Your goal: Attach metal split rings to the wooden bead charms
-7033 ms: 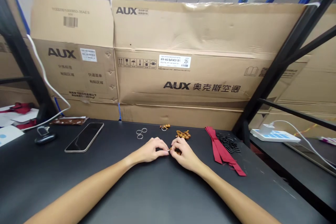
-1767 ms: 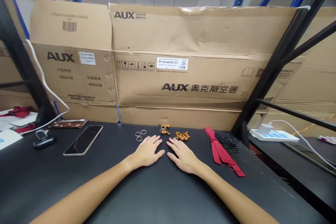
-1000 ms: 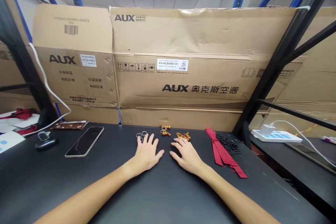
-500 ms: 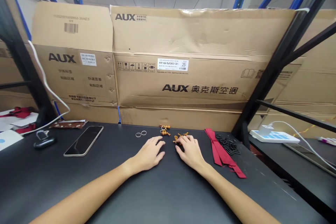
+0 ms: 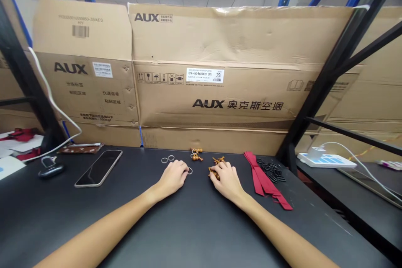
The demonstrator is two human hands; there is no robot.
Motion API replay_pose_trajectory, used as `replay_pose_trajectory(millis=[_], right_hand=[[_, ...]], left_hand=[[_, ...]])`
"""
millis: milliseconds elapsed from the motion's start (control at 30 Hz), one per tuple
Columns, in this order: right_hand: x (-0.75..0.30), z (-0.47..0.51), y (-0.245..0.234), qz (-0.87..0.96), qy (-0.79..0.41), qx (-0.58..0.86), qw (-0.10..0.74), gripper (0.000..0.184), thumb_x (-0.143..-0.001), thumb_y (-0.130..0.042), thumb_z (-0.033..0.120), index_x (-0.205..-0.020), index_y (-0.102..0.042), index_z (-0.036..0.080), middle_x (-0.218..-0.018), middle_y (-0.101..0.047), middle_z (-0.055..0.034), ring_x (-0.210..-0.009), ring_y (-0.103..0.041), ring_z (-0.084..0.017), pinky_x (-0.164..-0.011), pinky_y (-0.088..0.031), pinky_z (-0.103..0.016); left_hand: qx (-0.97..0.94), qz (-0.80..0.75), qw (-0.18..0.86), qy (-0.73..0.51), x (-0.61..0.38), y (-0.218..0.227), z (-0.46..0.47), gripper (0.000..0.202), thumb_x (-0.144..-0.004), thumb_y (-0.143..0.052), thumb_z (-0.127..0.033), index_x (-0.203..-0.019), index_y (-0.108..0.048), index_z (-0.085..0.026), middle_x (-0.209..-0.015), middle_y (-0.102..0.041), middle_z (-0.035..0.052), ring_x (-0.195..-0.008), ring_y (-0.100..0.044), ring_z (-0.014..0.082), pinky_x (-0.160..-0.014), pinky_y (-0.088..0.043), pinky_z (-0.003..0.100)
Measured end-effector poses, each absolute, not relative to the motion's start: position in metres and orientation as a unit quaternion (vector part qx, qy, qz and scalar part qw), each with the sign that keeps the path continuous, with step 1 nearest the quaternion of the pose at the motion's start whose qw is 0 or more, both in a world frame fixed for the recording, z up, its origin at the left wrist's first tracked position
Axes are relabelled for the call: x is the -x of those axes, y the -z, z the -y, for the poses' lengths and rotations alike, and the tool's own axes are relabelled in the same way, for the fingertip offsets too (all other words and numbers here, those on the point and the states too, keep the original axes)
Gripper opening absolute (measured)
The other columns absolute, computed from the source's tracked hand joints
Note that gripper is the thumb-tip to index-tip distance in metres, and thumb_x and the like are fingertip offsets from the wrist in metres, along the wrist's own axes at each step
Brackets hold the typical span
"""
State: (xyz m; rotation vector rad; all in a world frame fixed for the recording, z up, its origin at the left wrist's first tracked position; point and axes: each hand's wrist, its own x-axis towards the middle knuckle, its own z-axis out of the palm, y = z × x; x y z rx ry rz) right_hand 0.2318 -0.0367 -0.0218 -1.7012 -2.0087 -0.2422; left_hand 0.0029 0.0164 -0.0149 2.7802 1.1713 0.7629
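My left hand (image 5: 172,177) rests on the black table (image 5: 176,234) with its fingers curled, and a small metal ring (image 5: 189,171) sits at its fingertips. My right hand (image 5: 227,179) is closed, its fingertips pinching into a small heap of brown wooden gourd beads (image 5: 216,161). Two more metal rings (image 5: 166,159) lie just beyond my left hand. A ring with wooden beads on it (image 5: 196,155) lies between and behind both hands.
Red ribbons (image 5: 263,179) and a pile of black rings (image 5: 271,171) lie to the right of my right hand. A phone (image 5: 98,168) and a black gadget (image 5: 50,170) lie at the left. Cardboard boxes (image 5: 220,92) wall the back. A white power strip (image 5: 326,160) sits on the neighbouring shelf.
Both hands lay flat and open a second ago. My left hand has drawn one ring from the group and curled; my right hand has reached to the beads and closed on them.
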Motion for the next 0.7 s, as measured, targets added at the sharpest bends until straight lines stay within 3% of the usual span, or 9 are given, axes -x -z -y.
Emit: replay_pose_trajectory(millis=[267, 400, 567, 700], right_hand=[[-0.228, 0.041, 0.020, 0.792, -0.001, 0.544, 0.278, 0.029, -0.085, -0.042, 0.013, -0.093, -0.068, 0.024, -0.094, -0.064, -0.0043, -0.093, -0.051, -0.021, -0.079, -0.036, -0.034], [-0.225, 0.041, 0.019, 0.770, -0.005, 0.567, 0.293, 0.022, -0.086, -0.047, 0.019, -0.096, -0.066, 0.022, -0.097, -0.065, -0.0052, -0.095, -0.053, -0.022, -0.079, -0.037, -0.035], [-0.224, 0.041, 0.021, 0.773, 0.005, 0.574, 0.270, 0.017, -0.087, -0.051, 0.023, -0.095, -0.065, 0.022, -0.096, -0.062, -0.0057, -0.097, -0.052, -0.023, -0.077, -0.039, -0.034], [-0.223, 0.043, 0.021, 0.790, 0.004, 0.553, 0.265, 0.017, -0.085, -0.051, 0.018, -0.093, -0.065, 0.023, -0.095, -0.061, -0.0049, -0.095, -0.051, -0.022, -0.080, -0.039, -0.035]], left_hand=[[-0.912, -0.314, 0.062, -0.258, -0.003, 0.014, -0.014, 0.018, -0.090, -0.048, -0.013, -0.093, -0.064, -0.021, -0.094, -0.065, 0.0029, -0.090, -0.057, 0.0183, -0.083, -0.042, 0.031], [-0.915, -0.294, 0.091, -0.261, -0.003, 0.011, -0.009, 0.020, -0.089, -0.047, -0.015, -0.100, -0.062, -0.020, -0.099, -0.065, 0.0037, -0.093, -0.057, 0.0185, -0.086, -0.043, 0.032], [-0.911, -0.314, 0.063, -0.261, -0.005, 0.007, -0.004, 0.016, -0.089, -0.054, -0.032, -0.096, -0.063, -0.020, -0.098, -0.065, 0.0038, -0.091, -0.056, 0.0200, -0.084, -0.042, 0.034], [-0.925, -0.281, 0.070, -0.246, -0.005, 0.008, -0.005, 0.016, -0.090, -0.049, -0.020, -0.092, -0.065, -0.022, -0.098, -0.066, 0.0023, -0.095, -0.056, 0.0186, -0.085, -0.042, 0.032]])
